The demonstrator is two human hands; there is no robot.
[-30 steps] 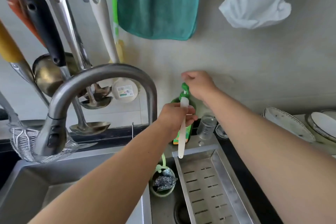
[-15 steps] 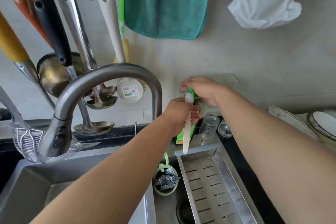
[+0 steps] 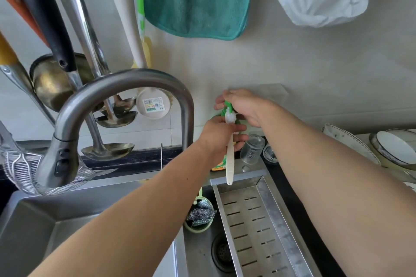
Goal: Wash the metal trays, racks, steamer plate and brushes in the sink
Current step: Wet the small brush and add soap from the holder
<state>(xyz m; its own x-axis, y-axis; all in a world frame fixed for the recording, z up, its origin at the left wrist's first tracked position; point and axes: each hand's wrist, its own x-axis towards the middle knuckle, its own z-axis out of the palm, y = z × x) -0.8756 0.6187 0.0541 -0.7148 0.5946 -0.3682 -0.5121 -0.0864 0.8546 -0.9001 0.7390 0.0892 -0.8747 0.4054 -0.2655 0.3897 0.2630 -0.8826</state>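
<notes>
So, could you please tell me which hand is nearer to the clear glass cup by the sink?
Left. The left hand holds the white brush right beside the glass cup; the right hand is higher, on the green soap pump.

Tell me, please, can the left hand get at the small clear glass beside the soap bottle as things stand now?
Probably not at once. The left hand is close to the clear glass, nothing between them, but its fingers grip the white brush, so it would need to put that down first.
</notes>
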